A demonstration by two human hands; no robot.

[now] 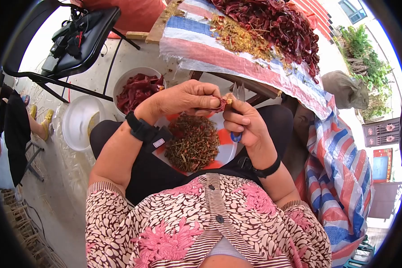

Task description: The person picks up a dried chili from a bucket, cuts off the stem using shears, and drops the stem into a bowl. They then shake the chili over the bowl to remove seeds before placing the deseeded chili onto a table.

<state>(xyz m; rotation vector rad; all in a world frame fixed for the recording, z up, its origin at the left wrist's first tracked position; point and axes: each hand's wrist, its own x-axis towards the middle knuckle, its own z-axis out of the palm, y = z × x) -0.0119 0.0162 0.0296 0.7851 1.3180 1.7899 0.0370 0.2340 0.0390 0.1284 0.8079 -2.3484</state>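
Observation:
Pinched in my left hand (194, 98) is a dried red chili pepper (222, 105), its fingers closed around the wrinkled body. My right hand (245, 123) is closed on a pair of scissors (236, 136); the blue handle shows below the fingers and the blades point up. The right thumb and forefinger also touch the chili's pale stem end. Beneath both hands, a shallow red-and-white container (227, 149) in my lap holds a heap of cut stems and bits (192, 145). To the left of my left hand, a white tub (119, 81) holds dark red chilies (136, 91).
Ahead, a table under striped woven sheeting (201, 60) carries many dried chilies (277, 27) and scattered yellow seeds (241, 38). A black folding chair (82, 40) with gear stands front left. A white basin (71, 129) sits on the floor. Another person's foot (44, 125) shows at left.

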